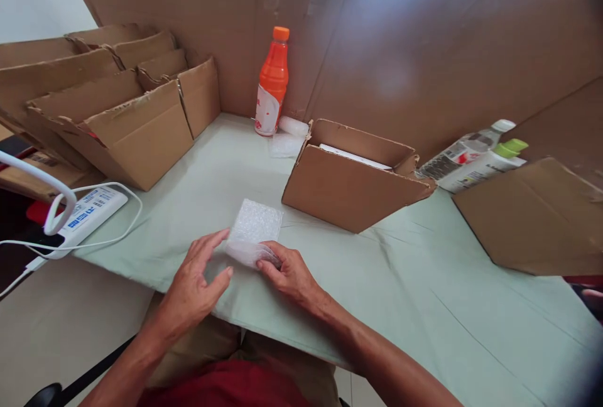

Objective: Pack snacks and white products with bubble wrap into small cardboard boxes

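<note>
A piece of bubble wrap (257, 222) lies on the table (377, 306) in front of the person, near the table's front edge. Its flat, squarish far part points away from the body, the long axis running roughly front to back; the near end curls up in a loose fold. To its right the cloth-covered surface is bare as far as a cardboard flap (537, 218); behind and to the right stands an open cardboard box (351, 187), just beside the wrap's far corner. An orange bottle (273, 86) stands farther back, and a power strip (92, 215) lies well apart at left.

The right hand (294, 275) pinches the curled end between thumb and fingers, its forearm slanting in from the lower right. The left hand (195, 278) is spread, thumb apart, fingertips at the wrap's left edge; whether they touch is unclear.
</note>
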Demonstrator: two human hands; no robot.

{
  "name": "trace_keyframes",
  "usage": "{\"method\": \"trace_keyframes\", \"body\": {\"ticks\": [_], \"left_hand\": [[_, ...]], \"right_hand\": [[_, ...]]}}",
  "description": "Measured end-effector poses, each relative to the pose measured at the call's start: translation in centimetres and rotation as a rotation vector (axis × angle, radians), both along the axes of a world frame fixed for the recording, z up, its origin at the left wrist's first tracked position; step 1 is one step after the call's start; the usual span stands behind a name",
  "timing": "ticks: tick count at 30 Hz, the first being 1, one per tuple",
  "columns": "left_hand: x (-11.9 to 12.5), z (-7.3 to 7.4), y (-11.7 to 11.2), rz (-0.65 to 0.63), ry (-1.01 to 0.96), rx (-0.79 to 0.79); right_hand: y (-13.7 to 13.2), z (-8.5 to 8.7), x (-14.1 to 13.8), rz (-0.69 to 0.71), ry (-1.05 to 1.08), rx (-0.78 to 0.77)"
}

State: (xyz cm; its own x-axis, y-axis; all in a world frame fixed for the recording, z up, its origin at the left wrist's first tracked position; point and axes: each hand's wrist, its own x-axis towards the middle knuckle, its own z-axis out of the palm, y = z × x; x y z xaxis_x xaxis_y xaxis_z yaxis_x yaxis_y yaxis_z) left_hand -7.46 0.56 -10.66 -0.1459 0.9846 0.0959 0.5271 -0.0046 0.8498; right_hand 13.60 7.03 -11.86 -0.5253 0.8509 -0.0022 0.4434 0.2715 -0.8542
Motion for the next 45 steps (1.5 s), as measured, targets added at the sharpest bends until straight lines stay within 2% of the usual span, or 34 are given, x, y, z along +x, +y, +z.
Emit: {"method": "trace_keyframes", "body": {"ticks": [2, 4, 6, 8, 10, 11, 13, 14, 17, 20, 22, 24, 27, 29, 32, 35, 38, 41, 44, 45], "left_hand": [[0.7, -0.4, 1.2, -0.013, 0.042, -0.018], [1.1, -0.9, 2.5, 0.003, 0.078, -0.051], [1.4, -1.4, 3.4, 0.015, 0.128, -0.076], [1.3, -1.8, 4.1, 0.010, 0.169, -0.089], [1.2, -2.0, 4.5, -0.004, 0.194, -0.091], [1.2, -2.0, 4.6, -0.008, 0.201, -0.092], [1.1, -2.0, 4.8, -0.009, 0.204, -0.104], [1.0, -2.0, 4.9, -0.008, 0.194, -0.116], [0.6, -1.9, 4.5, -0.017, 0.101, -0.099], [0.0, -1.4, 2.8, -0.091, 0.057, 0.088], [-0.3, -0.7, 1.3, -0.183, 0.065, 0.158], [-0.3, -0.1, 0.3, -0.245, 0.046, 0.107], [0.1, 0.2, 0.4, -0.241, 0.022, -0.007], [0.6, -0.2, 1.4, -0.223, 0.050, -0.008], [1.4, -1.5, 3.3, -0.178, 0.159, 0.065], [2.1, -2.7, 4.3, -0.127, 0.271, 0.122], [2.2, -3.3, 4.0, -0.104, 0.277, 0.150], [1.9, -3.3, 2.9, -0.056, 0.112, 0.122], [2.3, -2.8, 1.7, 0.051, -0.232, 0.010], [2.7, -2.5, 1.4, 0.051, -0.367, -0.034]], "right_hand": [[0.2, 0.1, 0.0, -0.031, -0.017, -0.036], [0.2, 0.1, 0.5, -0.074, -0.057, 0.014], [-0.2, 0.4, 1.2, -0.156, -0.090, 0.222], [-1.0, 0.8, 1.8, -0.219, -0.120, 0.516], [-1.9, 1.2, 2.0, -0.122, -0.169, 0.705], [-2.1, 1.3, 1.7, -0.021, -0.206, 0.725], [-2.0, 1.0, 0.8, 0.166, -0.292, 0.686], [-1.6, 0.8, 0.2, 0.214, -0.337, 0.657], [0.0, 0.1, -1.1, 0.214, -0.422, 0.615], [0.8, 0.6, -0.9, 0.202, -0.393, 0.548], [0.3, 1.5, -0.1, 0.187, -0.303, 0.435], [-0.4, 2.3, 0.7, 0.189, -0.205, 0.249], [-1.1, 2.7, 1.4, 0.192, -0.141, 0.000], [-1.0, 2.4, 1.6, 0.103, -0.176, 0.053], [-0.1, 1.6, 1.6, -0.051, -0.322, 0.311], [0.6, 0.9, 1.7, -0.037, -0.440, 0.379], [0.4, 0.1, 1.7, 0.018, -0.354, 0.361], [-0.2, -0.2, 1.6, -0.027, -0.163, 0.272], [-0.6, 0.4, 1.4, -0.187, 0.077, 0.035], [-0.7, 0.7, 1.4, -0.249, 0.179, -0.045]]}}
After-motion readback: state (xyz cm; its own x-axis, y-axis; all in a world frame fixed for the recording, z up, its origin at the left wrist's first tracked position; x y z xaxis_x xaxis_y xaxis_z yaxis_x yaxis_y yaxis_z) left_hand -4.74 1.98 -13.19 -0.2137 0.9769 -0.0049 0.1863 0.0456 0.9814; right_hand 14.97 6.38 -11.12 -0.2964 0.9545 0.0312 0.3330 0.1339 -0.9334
